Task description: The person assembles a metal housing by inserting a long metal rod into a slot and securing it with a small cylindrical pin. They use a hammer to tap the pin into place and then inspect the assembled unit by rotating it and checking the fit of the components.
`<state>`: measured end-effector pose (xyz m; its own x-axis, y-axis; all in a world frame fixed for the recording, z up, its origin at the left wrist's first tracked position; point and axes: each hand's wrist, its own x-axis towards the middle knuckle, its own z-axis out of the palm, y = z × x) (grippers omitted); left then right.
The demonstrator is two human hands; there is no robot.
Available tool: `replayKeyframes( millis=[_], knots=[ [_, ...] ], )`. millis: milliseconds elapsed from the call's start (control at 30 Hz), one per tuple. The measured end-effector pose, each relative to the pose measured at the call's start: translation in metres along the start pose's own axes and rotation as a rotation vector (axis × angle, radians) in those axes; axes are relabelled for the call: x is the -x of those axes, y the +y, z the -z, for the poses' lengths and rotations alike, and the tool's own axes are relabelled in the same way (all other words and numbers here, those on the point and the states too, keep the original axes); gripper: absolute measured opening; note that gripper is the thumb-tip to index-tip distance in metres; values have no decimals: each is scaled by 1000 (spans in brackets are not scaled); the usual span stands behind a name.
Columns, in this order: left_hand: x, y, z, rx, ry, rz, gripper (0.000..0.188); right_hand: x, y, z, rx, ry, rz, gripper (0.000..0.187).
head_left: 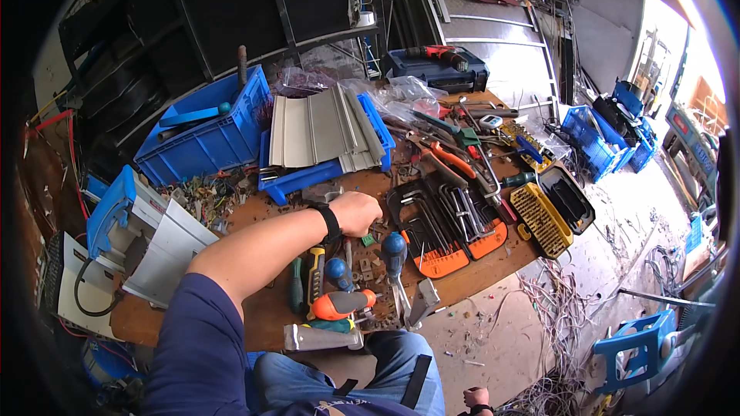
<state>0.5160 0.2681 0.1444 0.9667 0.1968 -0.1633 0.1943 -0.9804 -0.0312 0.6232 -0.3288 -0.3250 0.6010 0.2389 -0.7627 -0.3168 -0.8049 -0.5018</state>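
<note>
My left hand [356,213] reaches over the wooden bench, a black band on its wrist. Its fingers are curled closed, knuckles up, and whatever they may hold is hidden beneath. Just below it lie small metal pieces and a green bit. Nearer to me are screwdrivers with blue handles [394,245], a yellow and black handled tool [315,281] and an orange and grey handle [343,304]. To the right of the hand lies an orange and black hex key set [442,262]. My right hand [476,397] is low at the bottom edge, apart from the bench, its fingers curled; their contents cannot be made out.
Beige metal panels [312,131] lie on a blue tray, beside a blue crate [202,142]. Orange-handled pliers [453,160] and a yellow bit case [542,219] are at the right. A red drill [439,54] rests on a dark case. Wires [551,316] litter the floor.
</note>
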Motion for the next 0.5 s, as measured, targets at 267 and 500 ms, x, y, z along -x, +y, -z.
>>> replayKeyframes(
  millis=[267,500],
  knots=[
    [0,5,17,63,41,53,17,-16,34,-4,651,-29,311,26],
    [22,8,31,73,-34,93,19,-24,29,-6,868,20,612,26]
  ],
)
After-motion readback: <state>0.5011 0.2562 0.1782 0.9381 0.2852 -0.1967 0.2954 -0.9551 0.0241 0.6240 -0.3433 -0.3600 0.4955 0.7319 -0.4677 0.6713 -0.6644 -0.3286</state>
